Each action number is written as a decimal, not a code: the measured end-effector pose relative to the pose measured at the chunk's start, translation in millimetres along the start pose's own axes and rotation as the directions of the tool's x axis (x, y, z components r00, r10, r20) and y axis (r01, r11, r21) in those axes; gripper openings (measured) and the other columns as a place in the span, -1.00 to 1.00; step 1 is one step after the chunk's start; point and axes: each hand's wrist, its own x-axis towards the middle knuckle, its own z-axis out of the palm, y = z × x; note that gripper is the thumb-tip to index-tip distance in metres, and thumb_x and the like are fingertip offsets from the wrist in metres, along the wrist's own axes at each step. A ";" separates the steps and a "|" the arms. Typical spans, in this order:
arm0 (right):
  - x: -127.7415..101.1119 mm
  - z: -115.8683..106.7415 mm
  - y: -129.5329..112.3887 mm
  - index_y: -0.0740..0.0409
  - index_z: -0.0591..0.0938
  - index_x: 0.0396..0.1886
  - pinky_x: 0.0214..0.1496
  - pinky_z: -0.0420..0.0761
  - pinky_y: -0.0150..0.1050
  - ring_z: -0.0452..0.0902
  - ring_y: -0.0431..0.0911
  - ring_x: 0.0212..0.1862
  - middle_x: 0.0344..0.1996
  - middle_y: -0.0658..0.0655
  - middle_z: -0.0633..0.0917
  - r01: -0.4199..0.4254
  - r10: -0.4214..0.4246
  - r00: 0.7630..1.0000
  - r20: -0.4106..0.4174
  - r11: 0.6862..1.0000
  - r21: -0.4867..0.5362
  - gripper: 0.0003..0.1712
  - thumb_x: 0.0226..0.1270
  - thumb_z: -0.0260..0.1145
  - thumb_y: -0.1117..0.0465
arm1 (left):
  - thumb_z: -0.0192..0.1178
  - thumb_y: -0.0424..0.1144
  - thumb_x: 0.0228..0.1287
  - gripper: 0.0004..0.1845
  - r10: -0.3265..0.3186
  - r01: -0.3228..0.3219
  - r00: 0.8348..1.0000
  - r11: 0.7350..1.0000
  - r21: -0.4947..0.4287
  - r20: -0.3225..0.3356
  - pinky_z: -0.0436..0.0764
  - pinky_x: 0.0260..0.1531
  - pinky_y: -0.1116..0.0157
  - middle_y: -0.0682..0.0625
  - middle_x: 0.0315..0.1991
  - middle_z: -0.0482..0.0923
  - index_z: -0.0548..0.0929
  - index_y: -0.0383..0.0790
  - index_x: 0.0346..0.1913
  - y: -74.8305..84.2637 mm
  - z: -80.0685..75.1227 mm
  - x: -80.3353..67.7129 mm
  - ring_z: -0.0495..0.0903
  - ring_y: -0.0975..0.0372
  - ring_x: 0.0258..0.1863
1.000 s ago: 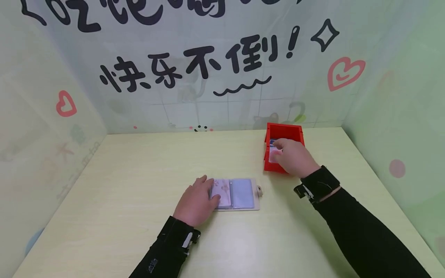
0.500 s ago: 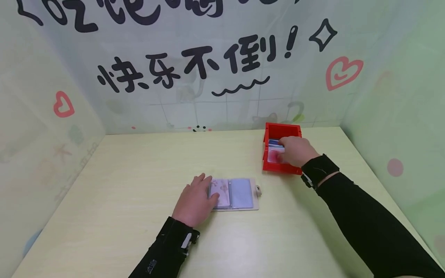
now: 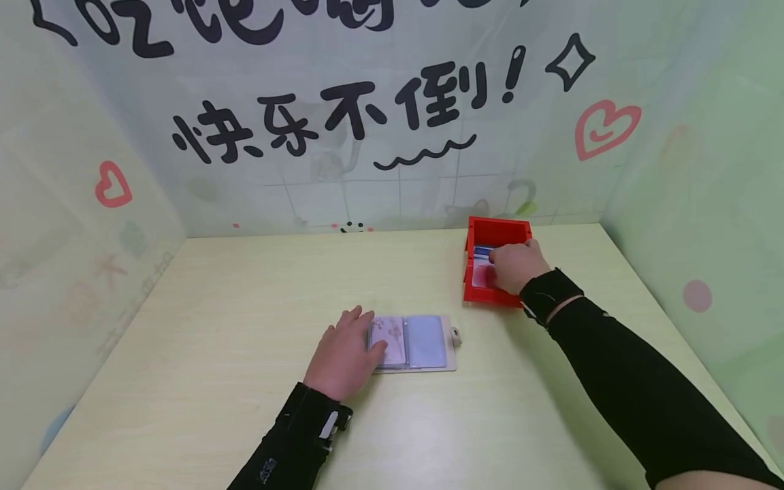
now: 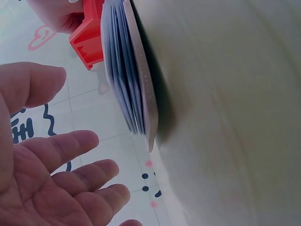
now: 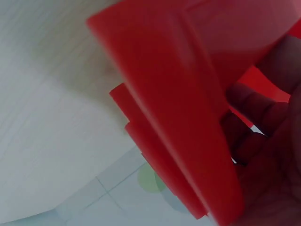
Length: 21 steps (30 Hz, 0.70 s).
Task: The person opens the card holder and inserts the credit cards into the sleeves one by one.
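A small card album [image 3: 427,342] lies spread on the table, with a pink floral card [image 3: 390,340] in its left pocket and a bluish sleeve at right. My left hand [image 3: 341,355] is at the album's left edge, thumb and fingers spread. In the left wrist view those fingers [image 4: 80,141] look relaxed, beside the album's page edges [image 4: 123,70], holding nothing. My right hand [image 3: 518,267] reaches into a red box [image 3: 499,230] over a pink card [image 3: 482,274]. The right fingers [image 5: 254,110] bend inside the box; their tips are hidden, so any grip is unclear.
Dark blue edges of other cards [image 3: 483,251] show behind the pink card in the box. The pale table [image 3: 275,279] meets a printed cloth backdrop [image 3: 245,197] at the rear. A tab [image 3: 456,335] sticks out from the album's right side.
My right hand has shifted slightly to the right within the red box, so more of the pink card and blue edges show. The left hand and album stay nearly still.
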 end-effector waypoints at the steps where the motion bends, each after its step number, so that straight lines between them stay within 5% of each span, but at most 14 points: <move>1: 0.8 0.6 -0.1 0.17 0.74 0.07 0.39 0.41 0.32 0.63 0.13 -0.04 -0.21 0.16 0.83 0.000 0.000 1.000 0.002 1.000 -0.006 -0.50 0.11 0.63 0.20 | 0.27 -0.04 0.48 -0.36 -0.001 0.001 1.000 1.000 0.001 0.000 0.27 0.53 -0.27 -0.28 0.56 0.35 0.50 -0.31 0.48 -0.1 0.1 0.0 0.23 -0.20 0.61; 21: 7.7 7.7 -2.6 0.19 0.72 -0.03 0.32 0.34 0.24 0.62 0.14 -0.15 -0.27 0.18 0.80 -0.022 0.022 1.000 -0.005 0.999 -0.041 -0.62 0.15 0.59 0.24 | 0.26 -0.05 0.48 -0.40 -0.004 0.004 1.000 1.000 -0.009 -0.003 0.25 0.54 -0.29 -0.27 0.55 0.37 0.53 -0.30 0.45 -1.4 1.5 -0.1 0.23 -0.19 0.61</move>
